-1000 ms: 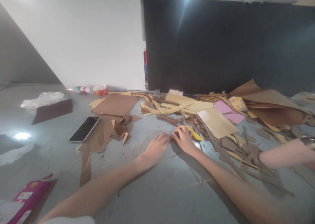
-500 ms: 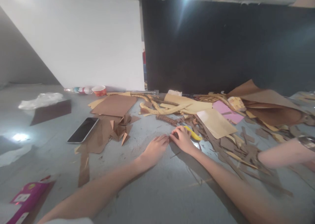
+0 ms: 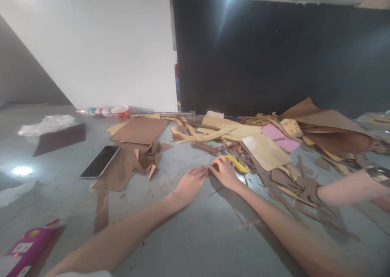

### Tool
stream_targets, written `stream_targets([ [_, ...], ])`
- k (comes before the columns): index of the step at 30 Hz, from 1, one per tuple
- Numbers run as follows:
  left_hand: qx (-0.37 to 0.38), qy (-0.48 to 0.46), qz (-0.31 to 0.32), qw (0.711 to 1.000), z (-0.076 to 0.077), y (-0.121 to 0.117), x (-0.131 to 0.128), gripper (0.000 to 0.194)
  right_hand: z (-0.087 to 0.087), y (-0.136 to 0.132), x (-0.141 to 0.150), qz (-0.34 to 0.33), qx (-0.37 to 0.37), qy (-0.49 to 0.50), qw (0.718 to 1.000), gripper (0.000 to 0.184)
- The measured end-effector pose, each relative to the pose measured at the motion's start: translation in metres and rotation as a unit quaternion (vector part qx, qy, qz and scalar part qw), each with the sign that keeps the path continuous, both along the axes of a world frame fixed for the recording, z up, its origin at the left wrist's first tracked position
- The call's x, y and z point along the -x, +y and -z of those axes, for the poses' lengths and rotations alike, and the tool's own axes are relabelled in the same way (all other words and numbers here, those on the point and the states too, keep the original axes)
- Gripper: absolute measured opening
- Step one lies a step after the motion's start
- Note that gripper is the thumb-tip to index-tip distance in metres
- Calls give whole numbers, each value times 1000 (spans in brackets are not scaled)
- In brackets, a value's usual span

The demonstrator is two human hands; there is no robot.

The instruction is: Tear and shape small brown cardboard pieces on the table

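Observation:
Both my hands rest on the grey floor, fingertips nearly meeting. My left hand point(image 3: 191, 182) lies flat with fingers stretched toward a small brown paper scrap point(image 3: 210, 170). My right hand point(image 3: 224, 172) is curled, fingers pressed on the same scrap; what it grips is too small to name. A yellow cutter point(image 3: 238, 165) lies just right of my right hand. Folded brown paper triangles point(image 3: 149, 161) sit to the left.
A phone point(image 3: 100, 161) lies left on the floor. Brown and tan sheets point(image 3: 140, 130), braided paper strips point(image 3: 195, 135), a pink sheet point(image 3: 278, 137) and cut scraps spread to the right. Another person's forearm point(image 3: 350, 187) reaches in from the right. A pink box point(image 3: 24, 250) sits lower left.
The view has shifted slightly to the right. My hands stay together on the scrap with almost no movement.

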State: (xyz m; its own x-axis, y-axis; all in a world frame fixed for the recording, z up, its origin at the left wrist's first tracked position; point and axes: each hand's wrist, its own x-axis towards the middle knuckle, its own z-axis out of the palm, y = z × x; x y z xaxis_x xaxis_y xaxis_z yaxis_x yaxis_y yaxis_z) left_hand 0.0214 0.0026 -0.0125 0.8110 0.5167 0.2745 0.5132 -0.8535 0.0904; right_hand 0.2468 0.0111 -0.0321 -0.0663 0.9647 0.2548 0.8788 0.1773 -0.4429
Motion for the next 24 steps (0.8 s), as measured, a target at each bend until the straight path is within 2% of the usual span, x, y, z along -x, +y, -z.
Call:
stream_targets([
  [4,-6,-14,-11,1000,-2,-3,-2,60,-4,-1,0,-25,7,4,1000,23],
  [8,-4,0,-23,1000,-6,-5,-3,56,-7,-2,-2,-49,-18,33,998,21],
  [14,9,23,-38,999,-9,-5,-3,54,-7,-3,-11,-134,-59,61,987,23],
  [20,14,41,-39,998,-12,-6,-4,53,-21,-8,-18,-237,-138,-70,959,28],
  [24,14,44,-28,999,-9,-5,-5,56,-30,-12,-19,-268,-136,-147,942,27],
])
